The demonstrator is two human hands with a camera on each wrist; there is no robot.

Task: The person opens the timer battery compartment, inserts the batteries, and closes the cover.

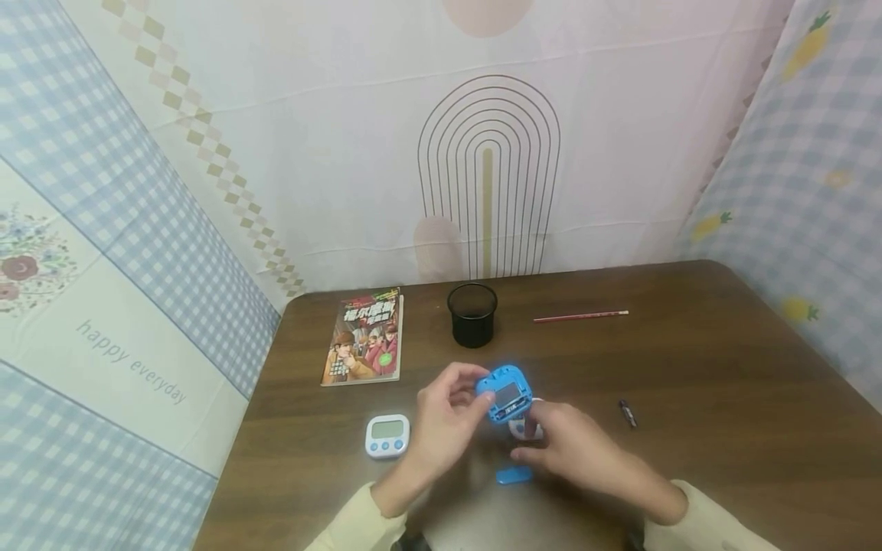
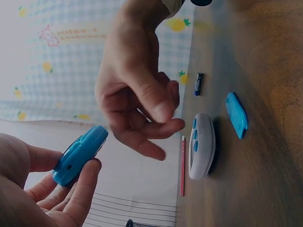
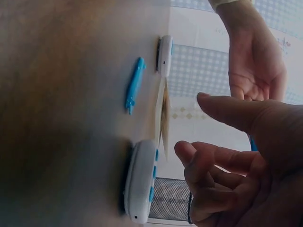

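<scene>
My left hand (image 1: pixel 444 417) pinches a blue digital timer (image 1: pixel 505 389) between thumb and fingers, its back turned up. The battery compartment is uncovered, and a dark battery shows along its near edge. Beside it hovers my right hand (image 1: pixel 575 444), fingers loosely bent and thumb apart; in the left wrist view nothing shows between them. On the table below lies a white timer with blue buttons (image 2: pixel 202 146), partly hidden by the hands in the head view. Nearer me is the blue battery cover (image 1: pixel 514 475). A small dark battery (image 1: pixel 628 413) lies off to the right.
Another white timer (image 1: pixel 387 436) lies to the left of my hands. Behind it is a comic-style book (image 1: pixel 364 337). A black mesh pen cup (image 1: pixel 472 325) stands at the back middle, and a red pencil (image 1: pixel 581 316) lies right of it. Patterned cloths hang around the table (image 1: pixel 723 367).
</scene>
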